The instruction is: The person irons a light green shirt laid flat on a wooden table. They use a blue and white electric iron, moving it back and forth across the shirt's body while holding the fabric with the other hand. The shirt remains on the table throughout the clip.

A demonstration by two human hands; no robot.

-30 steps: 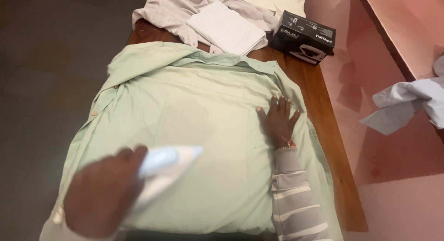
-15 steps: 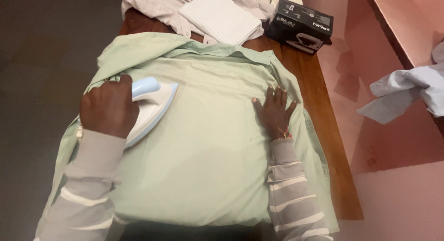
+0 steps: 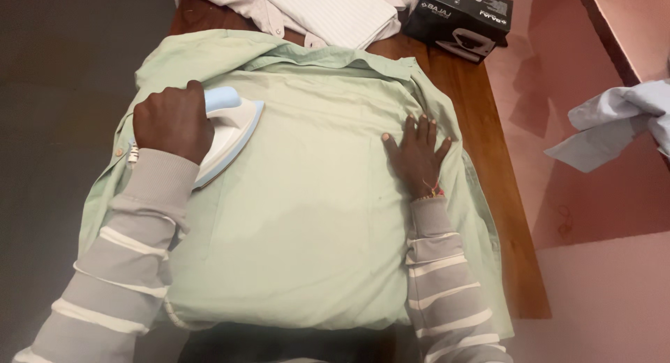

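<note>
The left hand (image 3: 172, 121) is closed around the pale blue handle of a white iron (image 3: 227, 129), which is pressed on the upper left part of a light green shirt (image 3: 307, 216) spread over the wooden surface (image 3: 488, 126), while the right hand (image 3: 417, 157) is laid open and flat on the shirt's right side. The pass is judged best made slowly across the taut cloth between the hands, with the flat hand kept clear. Open shirt lies toward the middle, but the collar, white folded cloth (image 3: 335, 11) and black box (image 3: 457, 18) crowd the far edge.
</note>
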